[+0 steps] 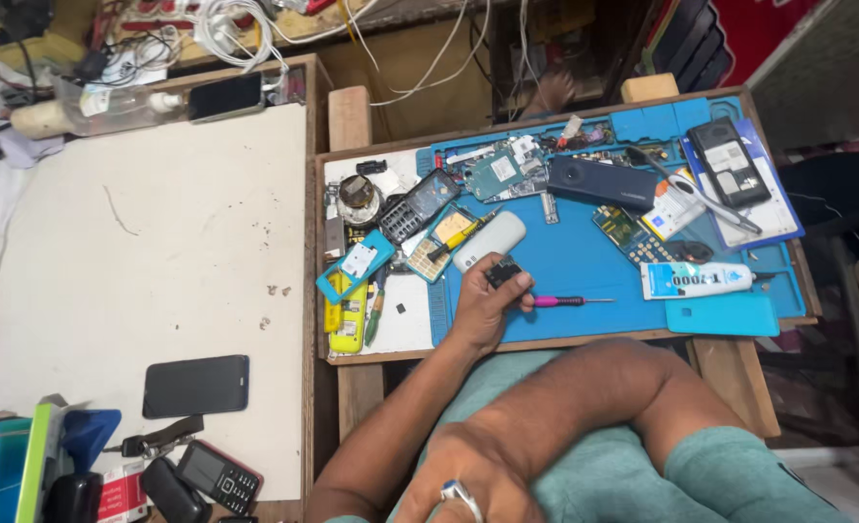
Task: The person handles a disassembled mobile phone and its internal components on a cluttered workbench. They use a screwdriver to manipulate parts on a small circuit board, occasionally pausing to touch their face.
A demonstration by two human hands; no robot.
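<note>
A person's left hand [488,300] is closing its fingers around a small black part [503,272] over the blue work mat [584,266] on the cluttered desk [381,334], just beside a pink-handled screwdriver [557,301] lying on the mat. The right hand [473,479], wearing a ring, is resting low against the left forearm, loosely curled and holding nothing. A white phone shell [489,240] and a glue tube [696,280] are lying near the part.
</note>
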